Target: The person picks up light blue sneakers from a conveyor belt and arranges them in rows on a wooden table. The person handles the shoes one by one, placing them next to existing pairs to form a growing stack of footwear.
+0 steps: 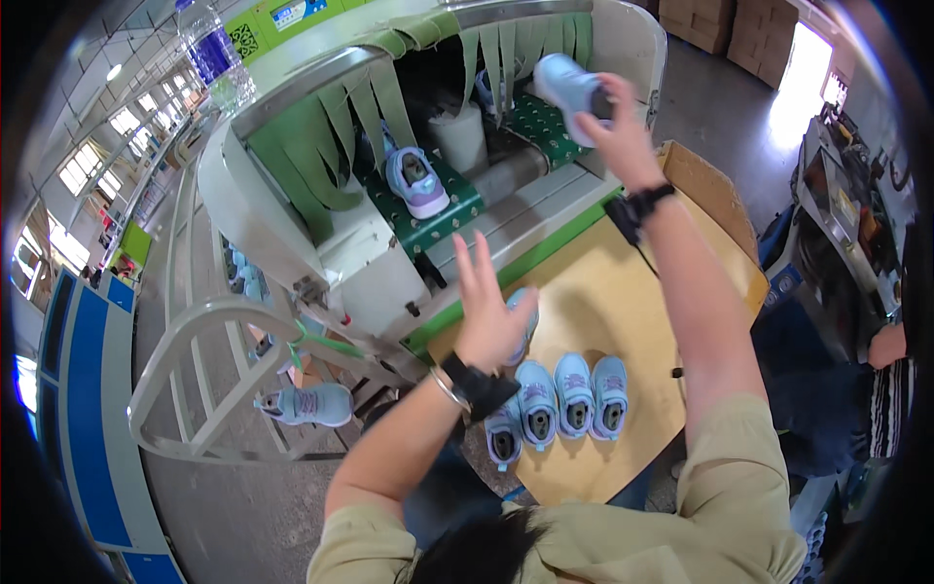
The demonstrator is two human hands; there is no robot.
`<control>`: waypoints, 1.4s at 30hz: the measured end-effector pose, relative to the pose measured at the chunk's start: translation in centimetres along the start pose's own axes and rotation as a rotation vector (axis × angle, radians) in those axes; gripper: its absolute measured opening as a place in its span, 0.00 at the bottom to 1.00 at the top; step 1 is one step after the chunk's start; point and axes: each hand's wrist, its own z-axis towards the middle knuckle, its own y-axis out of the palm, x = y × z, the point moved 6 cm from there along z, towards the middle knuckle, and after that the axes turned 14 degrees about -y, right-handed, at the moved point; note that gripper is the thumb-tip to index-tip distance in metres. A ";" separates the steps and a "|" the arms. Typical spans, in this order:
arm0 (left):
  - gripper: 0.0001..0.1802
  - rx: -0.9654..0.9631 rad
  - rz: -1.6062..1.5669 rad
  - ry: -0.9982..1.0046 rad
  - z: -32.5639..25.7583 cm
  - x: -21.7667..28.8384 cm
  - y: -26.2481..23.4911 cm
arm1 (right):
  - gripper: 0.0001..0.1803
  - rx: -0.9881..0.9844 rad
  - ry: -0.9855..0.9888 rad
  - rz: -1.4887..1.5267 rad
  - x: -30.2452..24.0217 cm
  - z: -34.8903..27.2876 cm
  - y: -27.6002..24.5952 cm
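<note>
My right hand [623,131] is raised at the far right, closed around a light blue sneaker [562,86] in front of the machine's pale green strip curtain [501,49]. Lower and to the left, my left hand [486,316] has its fingers stretched out, two of them pointing up. A shoe [526,326] lies partly hidden beside it; whether they touch is unclear. Several matching shoes [575,394] stand in a row on the tan tabletop [642,331]. Another sneaker [418,183] sits on the left green belt [438,229], with one more partly behind the strips.
A white metal rail [161,389] curves along the left, near a shoe [306,404] on a lower rack. On the machine's top stands a plastic bottle [216,58]. A cardboard panel [710,195] edges the table's right side. Another person's hand [885,346] shows at far right.
</note>
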 end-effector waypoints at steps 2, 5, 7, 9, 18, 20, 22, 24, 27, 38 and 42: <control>0.62 -0.150 0.202 -0.094 -1.8 -1.3 3.1 | 0.36 -0.326 0.000 -0.264 7.9 -0.1 4.6; 0.64 -0.374 0.417 -0.241 -2.8 -6.8 7.3 | 0.36 -0.361 0.099 -0.244 9.5 0.0 6.9; 0.66 -0.546 0.370 -0.362 -3.9 -13.4 9.6 | 0.35 -0.336 -0.038 -0.291 7.2 -0.3 7.0; 0.65 -0.479 0.289 -0.314 -4.5 -16.4 9.7 | 0.33 -0.359 -0.199 -0.321 4.3 -3.3 5.7; 0.66 -0.493 0.299 -0.303 -4.0 -13.5 9.6 | 0.35 -0.934 0.525 -0.045 -5.6 -36.4 -6.7; 0.68 -0.492 0.271 -0.299 -3.9 -13.9 9.5 | 0.32 -0.780 0.443 -0.092 -8.4 -39.6 -5.9; 0.68 -0.473 0.262 -0.272 -3.7 -14.7 9.0 | 0.31 -0.636 0.486 -0.039 -8.1 -40.4 -5.3; 0.64 -0.476 0.494 -0.351 -4.1 -10.3 7.8 | 0.29 -0.496 0.508 -0.012 -7.7 -40.8 -5.5; 0.59 -0.505 0.534 -0.083 -7.2 -5.9 7.5 | 0.27 -0.542 0.521 -0.037 -7.9 -40.5 -5.1; 0.62 -0.724 0.686 0.184 -17.5 -3.1 9.1 | 0.28 -0.822 0.605 -0.022 -5.8 -36.5 -6.2; 0.62 -0.717 0.711 0.223 -17.6 -3.0 9.0 | 0.37 -0.762 0.320 -0.275 0.2 -28.9 -6.7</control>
